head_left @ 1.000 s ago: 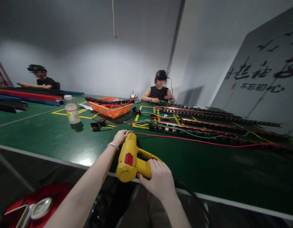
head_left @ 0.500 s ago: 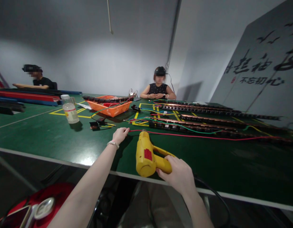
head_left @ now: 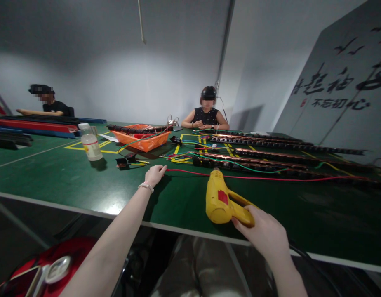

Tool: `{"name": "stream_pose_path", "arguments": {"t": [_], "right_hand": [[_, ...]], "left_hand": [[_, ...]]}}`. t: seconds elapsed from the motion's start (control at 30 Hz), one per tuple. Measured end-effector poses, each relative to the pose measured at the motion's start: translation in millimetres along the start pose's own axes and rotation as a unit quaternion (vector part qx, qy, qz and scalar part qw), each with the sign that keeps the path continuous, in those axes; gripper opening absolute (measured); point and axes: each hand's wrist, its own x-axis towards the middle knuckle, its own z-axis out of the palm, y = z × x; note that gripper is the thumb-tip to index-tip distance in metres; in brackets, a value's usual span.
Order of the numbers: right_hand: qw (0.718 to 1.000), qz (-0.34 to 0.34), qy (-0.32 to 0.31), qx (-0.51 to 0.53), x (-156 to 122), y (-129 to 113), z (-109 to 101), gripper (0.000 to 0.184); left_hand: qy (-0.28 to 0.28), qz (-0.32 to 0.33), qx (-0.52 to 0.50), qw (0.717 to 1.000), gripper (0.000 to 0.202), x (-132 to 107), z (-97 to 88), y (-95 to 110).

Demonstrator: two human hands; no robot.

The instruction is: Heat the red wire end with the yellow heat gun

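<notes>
My left hand (head_left: 155, 176) pinches the near end of a long red wire (head_left: 258, 177) just above the table. From there the wire runs off to the right, past the dark strips. My right hand (head_left: 264, 229) is wrapped round the handle of a yellow heat gun (head_left: 219, 198). The gun's nozzle points away from me and sits close to the red wire; whether they touch I cannot tell. A black strip with copper-coloured bars and green and yellow wires (head_left: 240, 163) lies just beyond.
An orange basket (head_left: 144, 143) holds another dark strip. A plastic bottle (head_left: 91, 142) and a small black part with yellow leads (head_left: 128, 162) stand left on the green table (head_left: 69, 181). A person (head_left: 205, 117) sits opposite, another person (head_left: 52, 107) far left. A red stool (head_left: 26, 270) is below.
My right hand has carried the heat gun to the right along the red wire. My left hand has stayed almost in place, still on the wire's end.
</notes>
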Motion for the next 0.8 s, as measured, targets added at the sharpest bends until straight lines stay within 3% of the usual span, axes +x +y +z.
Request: {"name": "stream_pose_path", "arguments": {"t": [0.33, 0.8], "right_hand": [[0.997, -0.071, 0.019, 0.028, -4.9, -20.0, 0.2, 0.033], [0.977, -0.119, -0.014, 0.177, 0.9, -100.5, 0.8, 0.028]], "left_hand": [[0.008, -0.001, 0.003, 1.000, 0.049, 1.9, 2.1, -1.4], [0.003, 0.024, 0.019, 1.000, 0.049, 1.7, 3.9, -2.6]]}}
